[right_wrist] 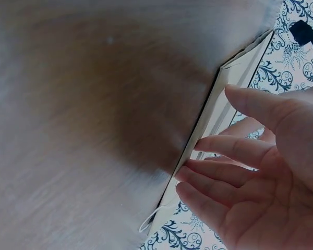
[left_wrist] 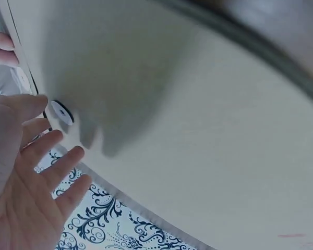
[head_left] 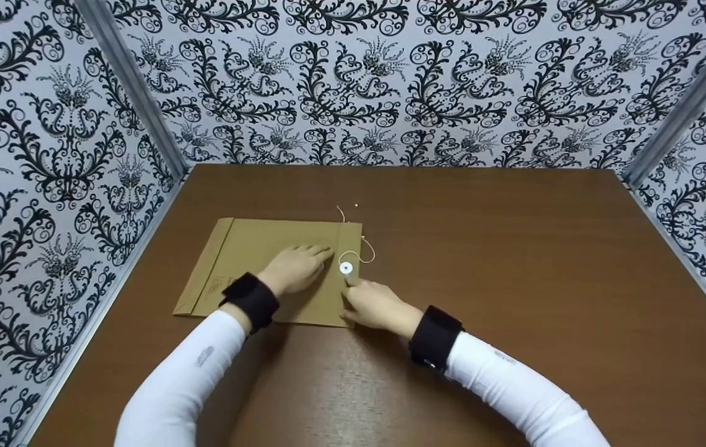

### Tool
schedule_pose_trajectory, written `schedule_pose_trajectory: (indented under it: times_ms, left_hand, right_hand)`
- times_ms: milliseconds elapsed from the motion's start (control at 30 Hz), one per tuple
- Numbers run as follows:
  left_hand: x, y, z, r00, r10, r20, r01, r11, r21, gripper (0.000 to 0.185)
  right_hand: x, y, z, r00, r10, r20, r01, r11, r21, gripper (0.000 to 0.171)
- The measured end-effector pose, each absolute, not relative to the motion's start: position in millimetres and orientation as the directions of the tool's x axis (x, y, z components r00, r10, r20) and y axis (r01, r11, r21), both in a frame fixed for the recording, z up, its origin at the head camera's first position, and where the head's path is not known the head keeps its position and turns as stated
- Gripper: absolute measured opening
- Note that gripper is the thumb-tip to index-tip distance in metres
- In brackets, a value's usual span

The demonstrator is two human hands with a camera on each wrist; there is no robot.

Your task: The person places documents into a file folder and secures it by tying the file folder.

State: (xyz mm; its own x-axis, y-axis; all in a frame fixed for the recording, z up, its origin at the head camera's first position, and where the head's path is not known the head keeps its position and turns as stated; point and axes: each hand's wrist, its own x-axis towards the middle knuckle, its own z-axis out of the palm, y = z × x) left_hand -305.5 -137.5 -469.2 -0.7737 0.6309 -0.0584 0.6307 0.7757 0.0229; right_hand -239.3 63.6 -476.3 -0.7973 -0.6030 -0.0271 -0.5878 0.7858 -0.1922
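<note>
A brown kraft string-tie envelope (head_left: pixel 278 239) lies on the table with its flap at the right end. On the flap sits a white round button (head_left: pixel 346 267), with a thin pale string (head_left: pixel 372 251) looping past the edge. My left hand (head_left: pixel 295 268) is over the envelope, fingers extended toward the flap fold. In the left wrist view a second white button (left_wrist: pixel 62 112) shows on the body, close by the left fingers. My right hand (head_left: pixel 376 304) touches the flap just below its button, fingers fairly straight along the edge (right_wrist: pixel 198 127).
The brown table (head_left: pixel 514 261) extends to the right of the envelope. Patterned walls (head_left: pixel 390 87) enclose it at the back and sides. The string's free end (head_left: pixel 341 214) lies past the envelope's far edge, near a tiny white speck (head_left: pixel 356 205).
</note>
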Motion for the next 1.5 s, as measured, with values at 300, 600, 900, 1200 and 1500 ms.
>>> schedule_pose_trajectory:
  times_ms: [300, 600, 900, 1200, 1500]
  left_hand:
    - [-324.4, -123.7, -470.3, -0.747, 0.661, -0.070, 0.664, 0.744, -0.074, 0.047]
    - [-339.3, -113.8, -468.1, -0.757, 0.643, -0.113, 0.653, 0.749, -0.111, 0.046]
    - [-352.1, -104.1, -464.0, -0.774, 0.621, -0.124, 0.633, 0.763, -0.131, 0.048]
    - [-356.6, -105.8, -467.0, -0.773, 0.625, -0.105, 0.634, 0.762, -0.134, 0.049]
    - [-352.6, -107.3, -466.6, -0.780, 0.617, -0.103, 0.625, 0.775, -0.091, 0.048]
  right_hand:
    - [-236.9, 62.6, -474.8, -0.792, -0.610, -0.020, -0.601, 0.786, -0.145, 0.027]
    - [-235.9, 62.6, -478.0, -0.797, -0.603, 0.003, -0.597, 0.788, -0.150, 0.026]
    - [-227.7, 59.4, -482.2, -0.805, -0.594, 0.000, -0.587, 0.795, -0.151, 0.033]
    - [-214.9, 46.5, -475.3, -0.767, -0.626, -0.140, -0.613, 0.780, -0.126, 0.051]
    - [-212.5, 40.2, -474.5, -0.728, -0.653, -0.210, -0.636, 0.757, -0.150, 0.056]
